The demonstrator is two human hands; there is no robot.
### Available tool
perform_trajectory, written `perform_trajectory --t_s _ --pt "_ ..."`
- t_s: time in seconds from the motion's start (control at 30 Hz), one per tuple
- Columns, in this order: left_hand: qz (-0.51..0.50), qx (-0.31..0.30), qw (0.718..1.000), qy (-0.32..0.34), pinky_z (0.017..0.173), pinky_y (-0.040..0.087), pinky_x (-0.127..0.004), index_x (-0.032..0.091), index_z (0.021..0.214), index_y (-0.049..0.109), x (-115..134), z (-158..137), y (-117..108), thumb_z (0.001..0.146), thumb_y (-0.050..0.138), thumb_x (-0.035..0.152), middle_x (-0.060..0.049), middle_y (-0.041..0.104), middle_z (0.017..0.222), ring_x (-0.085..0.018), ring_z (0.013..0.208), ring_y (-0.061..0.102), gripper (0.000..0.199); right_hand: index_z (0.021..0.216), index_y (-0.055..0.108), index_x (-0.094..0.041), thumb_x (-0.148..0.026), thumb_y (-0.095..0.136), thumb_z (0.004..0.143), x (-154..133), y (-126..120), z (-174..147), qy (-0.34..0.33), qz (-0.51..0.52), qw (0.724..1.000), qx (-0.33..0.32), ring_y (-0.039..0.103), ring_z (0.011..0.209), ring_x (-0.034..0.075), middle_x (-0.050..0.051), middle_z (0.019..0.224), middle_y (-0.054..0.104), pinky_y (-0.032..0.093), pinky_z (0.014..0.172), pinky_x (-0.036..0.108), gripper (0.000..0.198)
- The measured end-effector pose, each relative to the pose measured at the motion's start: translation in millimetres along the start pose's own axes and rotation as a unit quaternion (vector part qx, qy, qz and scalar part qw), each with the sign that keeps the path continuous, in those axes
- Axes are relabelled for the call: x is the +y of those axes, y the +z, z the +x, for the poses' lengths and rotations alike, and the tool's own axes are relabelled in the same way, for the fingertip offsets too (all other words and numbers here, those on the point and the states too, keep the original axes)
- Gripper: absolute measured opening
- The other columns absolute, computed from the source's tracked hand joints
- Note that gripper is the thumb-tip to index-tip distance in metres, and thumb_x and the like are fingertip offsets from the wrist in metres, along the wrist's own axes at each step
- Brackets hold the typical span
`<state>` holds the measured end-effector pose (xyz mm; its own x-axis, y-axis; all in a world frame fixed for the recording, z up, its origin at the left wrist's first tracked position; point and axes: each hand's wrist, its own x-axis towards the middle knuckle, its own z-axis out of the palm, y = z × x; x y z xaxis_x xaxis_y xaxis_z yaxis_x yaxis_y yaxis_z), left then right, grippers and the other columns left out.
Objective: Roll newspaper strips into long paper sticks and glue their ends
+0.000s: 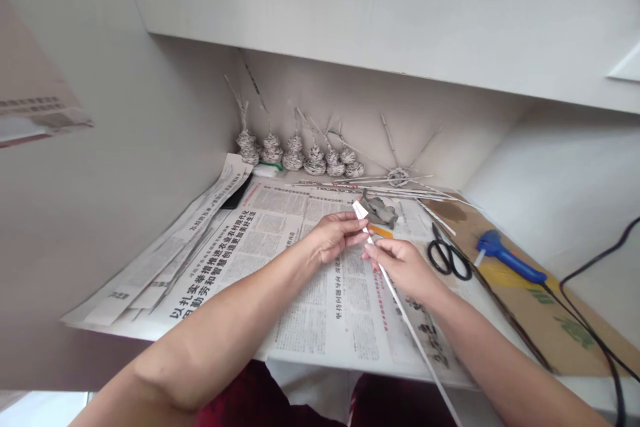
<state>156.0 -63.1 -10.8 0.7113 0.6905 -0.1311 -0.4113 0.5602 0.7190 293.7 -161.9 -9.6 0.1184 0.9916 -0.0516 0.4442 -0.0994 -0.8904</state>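
Note:
Both my hands pinch one long thin rolled paper stick (pixel 407 320) above the newspaper-covered table. My left hand (pixel 340 235) is closed near the stick's upper end, where a white paper flap (pixel 359 209) stands out unrolled. Just below it, my right hand (pixel 397 265) closes its fingers round the rolled part. From there the stick slants down past the table's front edge, out of the bottom of the view. A crumpled grey cloth (pixel 381 212) lies right behind my hands, with an orange strip (pixel 381 231) partly hidden beside it.
Several woven paper gourds (pixel 293 155) line the back wall. Near them lie a woven spoked piece (pixel 399 177) and loose paper sticks (pixel 370 188). Black-handled scissors (pixel 449 259) and a blue glue gun (pixel 513 259) on cardboard (pixel 560 320) are at right; newspaper sheets (pixel 170 247) at left. A shelf (pixel 375 20) overhangs.

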Motion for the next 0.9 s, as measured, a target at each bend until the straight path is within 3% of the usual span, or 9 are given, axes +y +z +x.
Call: perform_trajectory --t_s 0.13,0.2,0.27,0.37,0.47,0.57,0.67,0.77,0.9 --pt "0.001 -0.019 1.0 -0.007 0.069 0.055 -0.018 0.006 0.083 0.065 3 1 -3 0.077 0.062 0.003 -0.009 0.068 0.077 -0.014 0.075 0.069 0.008 0.075 0.054 -0.018 -0.054 0.058 0.077 4 1 1 0.105 0.257 0.954 -0.116 0.04 0.049 0.008 -0.005 0.056 0.043 0.026 0.046 0.022 0.036" --pt "0.003 -0.021 1.0 -0.011 0.068 0.056 -0.018 0.006 0.083 0.065 4 2 -5 0.076 0.063 0.002 -0.008 0.068 0.077 -0.015 0.075 0.069 0.009 0.075 0.051 -0.019 -0.055 0.058 0.077 4 4 2 0.128 0.288 0.937 -0.149 0.04 0.048 0.009 -0.005 0.056 0.042 0.026 0.046 0.022 0.036" --pt "0.006 -0.014 1.0 -0.013 0.068 0.056 -0.018 0.006 0.082 0.065 4 3 -6 0.075 0.063 0.001 -0.008 0.068 0.075 -0.015 0.074 0.069 0.009 0.077 0.052 -0.02 -0.057 0.056 0.077 2 5 5 0.102 0.207 0.965 -0.121 0.044 0.049 0.01 -0.004 0.057 0.046 0.027 0.046 0.023 0.038" --pt "0.015 0.016 1.0 -0.001 0.066 0.056 -0.019 0.005 0.081 0.065 5 6 -8 0.075 0.063 0.001 -0.008 0.068 0.074 -0.015 0.071 0.069 0.008 0.071 0.053 -0.02 -0.058 0.056 0.077 -6 4 12 -0.013 -0.077 0.997 0.008 0.046 0.05 0.013 -0.001 0.056 0.052 0.028 0.048 0.026 0.038" --pt "0.014 0.043 0.999 0.023 0.067 0.057 -0.02 0.005 0.078 0.065 8 9 -10 0.076 0.061 0.0 -0.009 0.068 0.072 -0.015 0.07 0.069 0.007 0.064 0.053 -0.02 -0.05 0.051 0.082 -15 4 18 -0.114 -0.335 0.93 0.094 0.048 0.05 0.015 0.001 0.053 0.054 0.027 0.052 0.029 0.035" --pt "0.008 0.06 0.998 0.033 0.067 0.056 -0.02 0.006 0.076 0.064 10 11 -12 0.077 0.059 0.0 -0.009 0.068 0.072 -0.014 0.069 0.068 0.009 0.067 0.055 -0.021 -0.039 0.04 0.089 -17 7 22 -0.153 -0.398 0.9 0.095 0.053 0.055 0.018 0.004 0.059 0.059 0.029 0.054 0.03 0.033" --pt "0.002 0.062 0.998 0.027 0.067 0.056 -0.019 0.005 0.077 0.065 12 12 -14 0.078 0.057 -0.001 -0.009 0.068 0.072 -0.013 0.069 0.068 0.01 0.068 0.054 -0.021 -0.042 0.036 0.091 -9 11 26 -0.134 -0.281 0.949 0.05 0.055 0.057 0.016 0.003 0.062 0.06 0.034 0.056 0.029 0.036" --pt "-0.003 0.046 0.999 0.022 0.068 0.056 -0.018 0.005 0.077 0.066 12 12 -16 0.078 0.058 0.0 -0.009 0.068 0.075 -0.013 0.071 0.068 0.009 0.07 0.05 -0.021 -0.054 0.037 0.089 3 13 27 -0.049 -0.06 0.997 -0.012 0.046 0.045 0.012 -0.002 0.052 0.051 0.034 0.048 0.026 0.04" --pt "-0.006 0.039 0.999 0.018 0.069 0.056 -0.017 0.006 0.079 0.067 11 12 -18 0.077 0.06 0.001 -0.009 0.068 0.077 -0.013 0.074 0.068 0.009 0.069 0.045 -0.021 -0.056 0.046 0.085 6 15 25 0.055 0.232 0.965 -0.107 0.036 0.039 0.009 -0.006 0.046 0.039 0.024 0.039 0.021 0.038"
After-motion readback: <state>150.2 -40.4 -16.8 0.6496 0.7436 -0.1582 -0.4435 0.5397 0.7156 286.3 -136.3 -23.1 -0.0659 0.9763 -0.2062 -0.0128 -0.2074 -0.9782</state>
